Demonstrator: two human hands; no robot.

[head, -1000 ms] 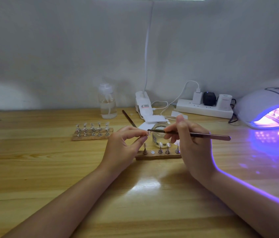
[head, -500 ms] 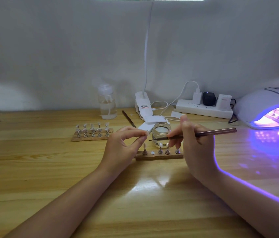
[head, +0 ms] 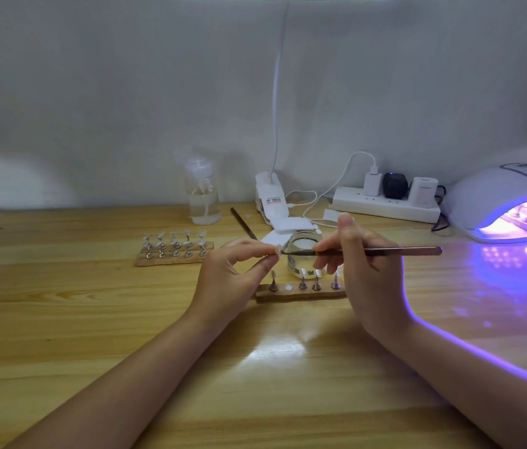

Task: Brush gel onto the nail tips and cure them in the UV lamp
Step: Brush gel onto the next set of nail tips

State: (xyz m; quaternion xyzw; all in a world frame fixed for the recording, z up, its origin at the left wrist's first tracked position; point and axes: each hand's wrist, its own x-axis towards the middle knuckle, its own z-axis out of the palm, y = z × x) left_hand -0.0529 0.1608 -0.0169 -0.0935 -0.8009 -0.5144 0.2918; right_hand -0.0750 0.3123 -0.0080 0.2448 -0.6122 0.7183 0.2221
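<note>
Clear nail tip [head: 277, 250] sits pinched in the left hand [head: 235, 276], touched by the brush [head: 365, 251] that the right hand [head: 364, 270] grips, above a wooden holder [head: 301, 294] on the tabletop [head: 93, 319]; the UV lamp [head: 511, 202] glows far right.

glossy wood table [head: 93, 319] — clear glass jar [head: 301, 254], metallic brush [head: 385, 251].

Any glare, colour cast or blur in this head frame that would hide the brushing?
Head view: violet spill from the UV lamp tints the table at right and rims the right hand; desk-light glare near centre; far-left edge blurred; brush tip and nail tip small but visible.
</note>
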